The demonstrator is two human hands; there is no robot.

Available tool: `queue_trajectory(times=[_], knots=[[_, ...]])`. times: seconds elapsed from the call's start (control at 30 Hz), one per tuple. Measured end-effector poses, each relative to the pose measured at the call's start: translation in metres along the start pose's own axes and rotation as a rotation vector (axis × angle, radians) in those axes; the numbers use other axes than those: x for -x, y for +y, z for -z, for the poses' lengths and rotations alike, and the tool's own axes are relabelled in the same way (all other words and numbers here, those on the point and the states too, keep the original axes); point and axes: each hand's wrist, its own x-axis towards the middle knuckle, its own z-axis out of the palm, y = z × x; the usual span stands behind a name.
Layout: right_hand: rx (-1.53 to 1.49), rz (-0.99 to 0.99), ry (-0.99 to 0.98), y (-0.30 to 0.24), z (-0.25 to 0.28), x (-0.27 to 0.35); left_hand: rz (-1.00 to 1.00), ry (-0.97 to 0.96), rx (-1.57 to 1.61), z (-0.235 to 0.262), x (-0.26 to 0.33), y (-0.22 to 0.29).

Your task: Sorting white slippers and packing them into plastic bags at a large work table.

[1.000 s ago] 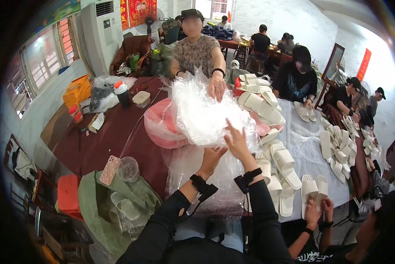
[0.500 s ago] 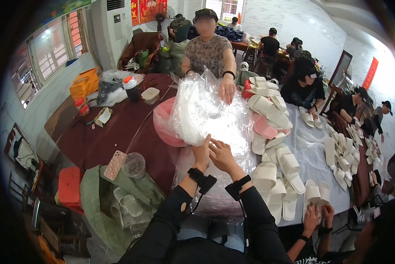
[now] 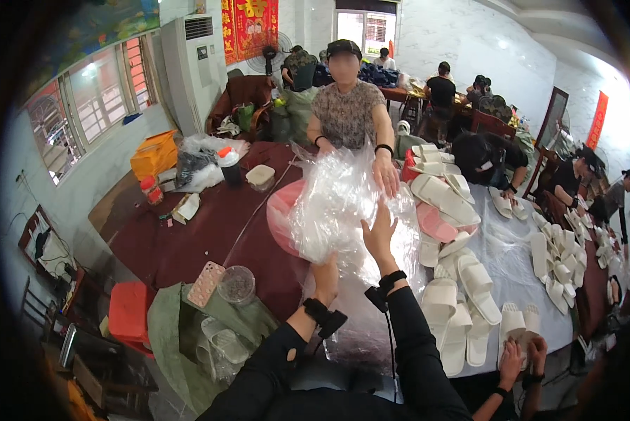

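Observation:
A loose, shiny pile of clear plastic bags (image 3: 329,210) lies on the table in front of me. My left hand (image 3: 325,272) reaches into its near edge, and the plastic hides its fingers. To the right, my right hand (image 3: 380,235) is raised over the plastic with its fingers spread and nothing held. A person's hand (image 3: 386,174) comes down from the far side, just beyond my right fingertips. That person's other hand is at the back of the pile. Partly under the plastic, a pink bag (image 3: 281,219) bulges out on the left.
White slippers (image 3: 478,279) are heaped along the right, with a pink slipper (image 3: 436,223) among them. On the left lie a phone (image 3: 206,284), a round clear tub (image 3: 236,285) and a dark bottle (image 3: 229,167). A red stool (image 3: 130,312) stands beside the table. Co-workers handle slippers at right.
My hands have parted: the right moved forward and right and spread its fingers, while the left went under the plastic's edge. The bags look more bunched up. The whole view has shifted slightly.

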Motion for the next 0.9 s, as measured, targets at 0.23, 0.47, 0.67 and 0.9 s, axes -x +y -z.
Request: queue_trajectory(times=[0.23,0.47,0.67,0.9], knots=[[0.051,0.138,0.174,0.001,0.012,0.002,0.133,-0.092,0.233,0.027,-0.002,-0.029],[0.256,0.441,-0.107,-0.044,0.067,0.093,0.385,-0.146,0.348,0.055,0.035,-0.014],[0.065,0.200,-0.524,-0.053,0.080,0.146,0.748,-0.217,0.205,0.095,0.044,0.021],[-0.060,0.165,-0.508,-0.028,0.047,0.159,0.765,-0.200,0.139,0.098,0.034,0.016]])
